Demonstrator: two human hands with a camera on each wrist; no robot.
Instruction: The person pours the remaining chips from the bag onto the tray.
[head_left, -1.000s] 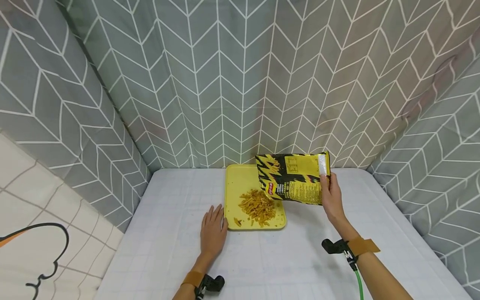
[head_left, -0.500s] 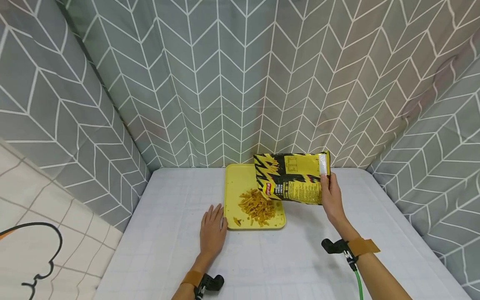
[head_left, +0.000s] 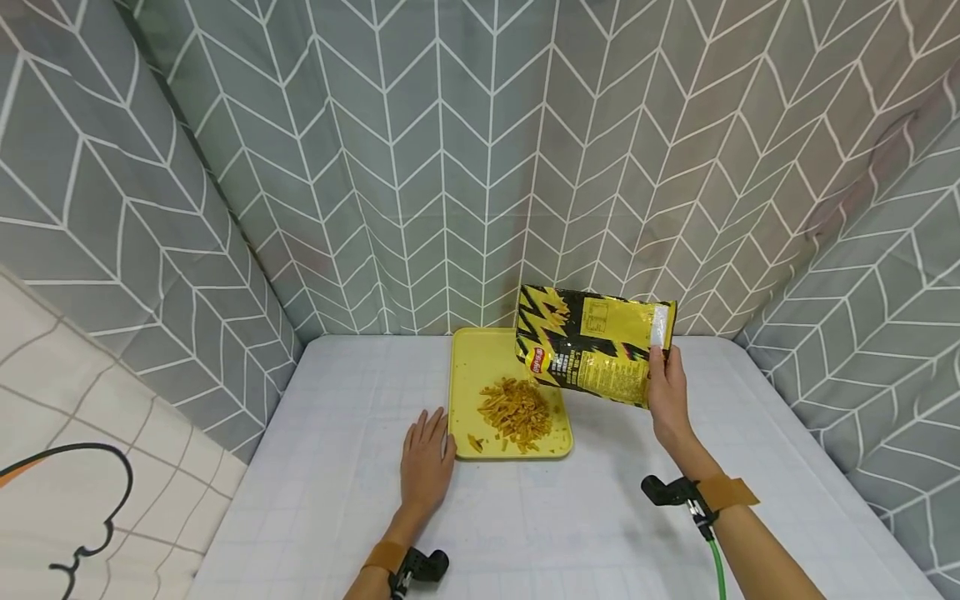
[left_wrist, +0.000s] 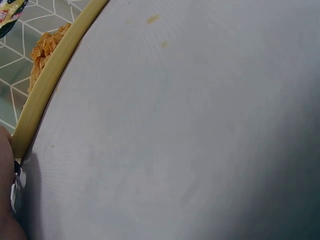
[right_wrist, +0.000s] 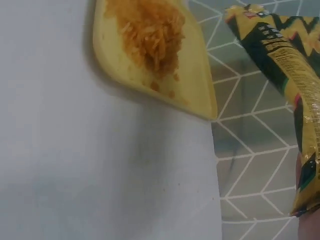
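The right hand grips a yellow-and-black snack bag by its sealed end, thumb and fingers pinched on the edge nearest the wrist, and holds it in the air above the far right part of a yellow tray. The bag lies nearly on its side, its other end tipped slightly down toward 9 o'clock, over the tray; whether that end is open cannot be told from the head view. On the tray, toward its near half, sits a heap of orange-yellow snack sticks, with a few loose pieces at about 8 o'clock from the heap, close to the tray's near left corner. The left hand lies flat on the pale worktop, palm down and fingers straight, holding nothing; its fingertips rest against the tray's left rim near the front corner. The tray stands in the middle of the worktop, toward the far edge at 12 o'clock, just before a grey curtain with a white chevron pattern that closes in the worktop on three sides. The left wrist view shows the tray's rim close up, with the heap behind it and two small crumbs on the worktop. The right wrist view shows the bag hanging edge-on, apart from the heap below.
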